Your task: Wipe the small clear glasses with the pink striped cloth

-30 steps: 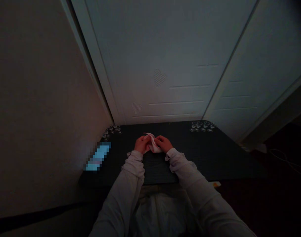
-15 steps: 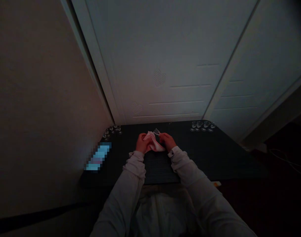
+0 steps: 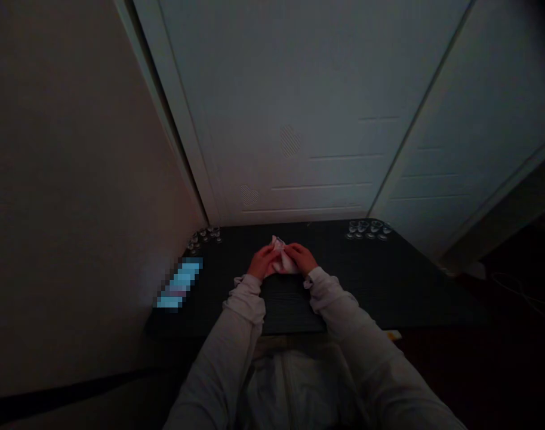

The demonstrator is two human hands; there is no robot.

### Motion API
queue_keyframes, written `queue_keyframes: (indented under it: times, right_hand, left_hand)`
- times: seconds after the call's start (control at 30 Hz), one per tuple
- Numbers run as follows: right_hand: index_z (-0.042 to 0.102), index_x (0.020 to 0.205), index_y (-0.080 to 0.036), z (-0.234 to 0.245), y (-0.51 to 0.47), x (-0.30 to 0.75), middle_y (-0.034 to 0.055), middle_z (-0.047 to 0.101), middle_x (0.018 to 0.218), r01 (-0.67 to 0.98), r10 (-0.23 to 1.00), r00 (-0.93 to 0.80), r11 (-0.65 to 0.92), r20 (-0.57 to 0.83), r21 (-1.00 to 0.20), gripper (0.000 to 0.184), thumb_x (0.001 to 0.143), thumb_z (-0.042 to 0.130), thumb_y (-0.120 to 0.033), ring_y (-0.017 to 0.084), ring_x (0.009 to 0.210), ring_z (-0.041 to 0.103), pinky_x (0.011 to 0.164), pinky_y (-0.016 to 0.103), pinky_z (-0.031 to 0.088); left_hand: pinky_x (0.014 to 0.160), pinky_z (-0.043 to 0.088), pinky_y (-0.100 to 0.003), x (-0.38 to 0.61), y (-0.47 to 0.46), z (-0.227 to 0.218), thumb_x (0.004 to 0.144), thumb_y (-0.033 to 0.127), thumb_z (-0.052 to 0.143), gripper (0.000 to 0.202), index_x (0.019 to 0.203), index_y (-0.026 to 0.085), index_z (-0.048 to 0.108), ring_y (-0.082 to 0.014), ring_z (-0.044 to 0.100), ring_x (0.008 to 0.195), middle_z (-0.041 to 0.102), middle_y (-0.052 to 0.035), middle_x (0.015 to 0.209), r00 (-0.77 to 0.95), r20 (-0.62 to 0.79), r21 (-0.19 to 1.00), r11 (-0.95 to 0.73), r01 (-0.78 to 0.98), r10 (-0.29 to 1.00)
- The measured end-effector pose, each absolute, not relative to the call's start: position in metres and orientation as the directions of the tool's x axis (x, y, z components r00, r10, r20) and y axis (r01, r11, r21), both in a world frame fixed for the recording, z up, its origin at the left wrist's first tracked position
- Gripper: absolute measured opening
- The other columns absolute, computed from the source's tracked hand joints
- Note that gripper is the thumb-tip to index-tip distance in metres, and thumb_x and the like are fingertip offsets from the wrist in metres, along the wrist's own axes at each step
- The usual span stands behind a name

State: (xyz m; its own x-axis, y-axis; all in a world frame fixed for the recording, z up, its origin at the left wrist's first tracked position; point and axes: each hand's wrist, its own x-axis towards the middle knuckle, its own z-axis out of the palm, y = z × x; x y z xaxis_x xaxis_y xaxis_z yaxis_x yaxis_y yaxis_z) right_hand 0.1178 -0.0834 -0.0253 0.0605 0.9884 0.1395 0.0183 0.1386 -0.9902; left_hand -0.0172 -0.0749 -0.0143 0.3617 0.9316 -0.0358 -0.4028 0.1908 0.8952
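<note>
The scene is very dim. My left hand (image 3: 260,263) and my right hand (image 3: 302,258) meet over the middle of a dark table (image 3: 388,280). Both are closed on a small pale pink cloth (image 3: 282,258) bunched between them. A small clear glass (image 3: 279,241) pokes out of the cloth's top; which hand holds it I cannot tell. Long pale sleeves cover both arms.
Several small clear glasses (image 3: 367,229) stand at the table's far right, and another group of small glasses (image 3: 203,235) at the far left. A blurred bright rectangle (image 3: 180,283) lies at the left edge. A white panelled door rises behind the table.
The hands have drawn closer together and bunched the cloth tighter. The glass, briefly seen at the right hand's fingertips, now sits at the cloth's top.
</note>
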Motion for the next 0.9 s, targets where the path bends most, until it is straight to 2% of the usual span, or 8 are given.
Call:
queue_keyframes:
  times: [0.13,0.3,0.47,0.6,0.67,0.77,0.83,0.9]
  right_hand:
    - [0.056,0.069,-0.017,-0.025,-0.086,0.114,-0.0022,0.054,0.065,0.108,0.981,-0.001,0.192,0.193,-0.975,0.027,0.063,0.054,-0.044,0.01,0.061,0.047,0.06,0.024,0.038]
    - [0.055,0.071,-0.018,-0.022,-0.091,0.112,-0.0017,0.054,0.068,0.154,0.981,-0.049,0.194,0.189,-0.969,0.028,0.065,0.051,-0.045,0.011,0.063,0.048,0.061,0.024,0.038]
    - [0.051,0.079,-0.019,-0.028,-0.082,0.116,-0.0022,0.052,0.071,0.049,0.98,0.105,0.166,0.17,-0.985,0.029,0.066,0.049,-0.046,0.01,0.061,0.047,0.055,0.023,0.038]
    - [0.052,0.086,-0.02,-0.032,-0.079,0.117,-0.0001,0.056,0.081,0.019,0.976,0.121,0.179,0.18,-0.984,0.033,0.062,0.054,-0.042,0.011,0.071,0.05,0.063,0.024,0.04]
    - [0.055,0.081,-0.019,-0.03,-0.081,0.116,-0.0004,0.057,0.076,0.06,0.983,0.067,0.168,0.171,-0.984,0.03,0.062,0.055,-0.042,0.011,0.069,0.051,0.065,0.025,0.039]
    - [0.057,0.067,-0.017,-0.026,-0.084,0.117,-0.0025,0.055,0.062,0.132,0.991,0.045,0.118,0.125,-0.984,0.026,0.06,0.056,-0.042,0.01,0.058,0.047,0.059,0.024,0.037]
    - [0.056,0.063,-0.017,-0.025,-0.084,0.119,-0.004,0.052,0.056,0.072,0.993,0.077,0.086,0.092,-0.994,0.024,0.059,0.057,-0.041,0.009,0.053,0.044,0.055,0.024,0.035]
    - [0.054,0.063,-0.017,-0.026,-0.081,0.122,-0.0048,0.051,0.054,-0.111,0.991,0.131,0.049,0.034,-0.993,0.023,0.058,0.059,-0.039,0.008,0.05,0.044,0.052,0.023,0.035]
  left_hand:
    - [0.066,0.044,-0.031,-0.017,-0.076,-0.013,0.053,0.03,0.067,0.035,0.079,0.013,0.054,-0.0128,0.055,0.065,0.059,-0.0024,0.073,0.352,-0.039,0.887,0.195,-0.418,0.935]
    - [0.065,0.044,-0.029,-0.017,-0.075,-0.014,0.053,0.029,0.067,0.029,0.073,0.013,0.053,-0.0106,0.054,0.061,0.059,-0.0001,0.067,0.329,-0.034,0.89,0.178,-0.419,0.944]
    - [0.064,0.045,-0.032,-0.019,-0.076,-0.014,0.056,0.03,0.065,0.029,0.077,0.013,0.054,-0.0135,0.056,0.061,0.06,-0.0021,0.068,0.367,-0.029,0.872,0.204,-0.445,0.93]
    - [0.068,0.044,-0.034,-0.02,-0.079,-0.011,0.055,0.027,0.066,0.034,0.084,0.012,0.056,-0.0162,0.058,0.067,0.062,-0.0051,0.075,0.445,-0.054,0.872,0.259,-0.416,0.894]
    - [0.069,0.044,-0.032,-0.02,-0.081,-0.009,0.054,0.024,0.067,0.035,0.086,0.012,0.057,-0.0155,0.058,0.069,0.062,-0.0052,0.077,0.46,-0.059,0.87,0.271,-0.411,0.886]
    - [0.064,0.044,-0.029,-0.02,-0.081,-0.007,0.054,0.024,0.067,0.033,0.083,0.013,0.057,-0.0129,0.057,0.063,0.062,-0.0034,0.072,0.43,-0.074,0.873,0.267,-0.409,0.9]
    - [0.059,0.044,-0.026,-0.02,-0.081,-0.006,0.053,0.024,0.067,0.032,0.081,0.013,0.057,-0.0115,0.055,0.059,0.061,-0.0025,0.069,0.373,-0.072,0.868,0.242,-0.433,0.925]
    - [0.057,0.043,-0.025,-0.02,-0.08,-0.005,0.055,0.025,0.066,0.029,0.079,0.013,0.057,-0.0111,0.055,0.059,0.06,-0.0022,0.068,0.31,-0.059,0.85,0.21,-0.483,0.949]
